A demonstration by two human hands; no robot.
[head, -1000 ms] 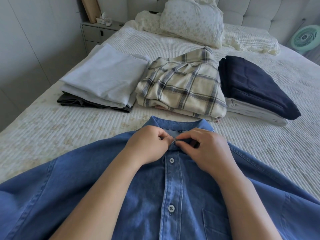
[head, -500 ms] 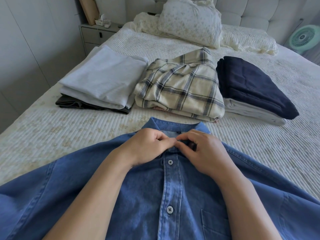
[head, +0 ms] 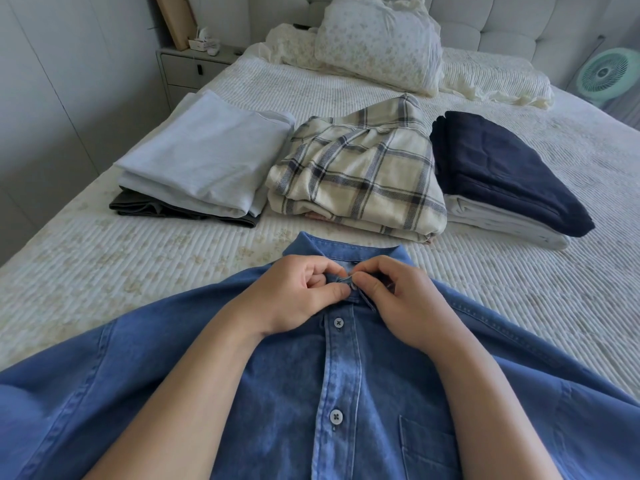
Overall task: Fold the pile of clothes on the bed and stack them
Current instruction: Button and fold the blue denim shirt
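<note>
Denim shirt (head: 242,393) matt, woven; plaid flannel (head: 360,174) soft; bedspread (head: 104,271) ribbed, quilted cloth.

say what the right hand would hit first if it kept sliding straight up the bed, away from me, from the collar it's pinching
Most likely the folded plaid shirt, in the middle stack just beyond the denim shirt's collar. The right hand sits low at the collar, so it would probably meet that stack's near edge, though depth is hard to judge.
</note>
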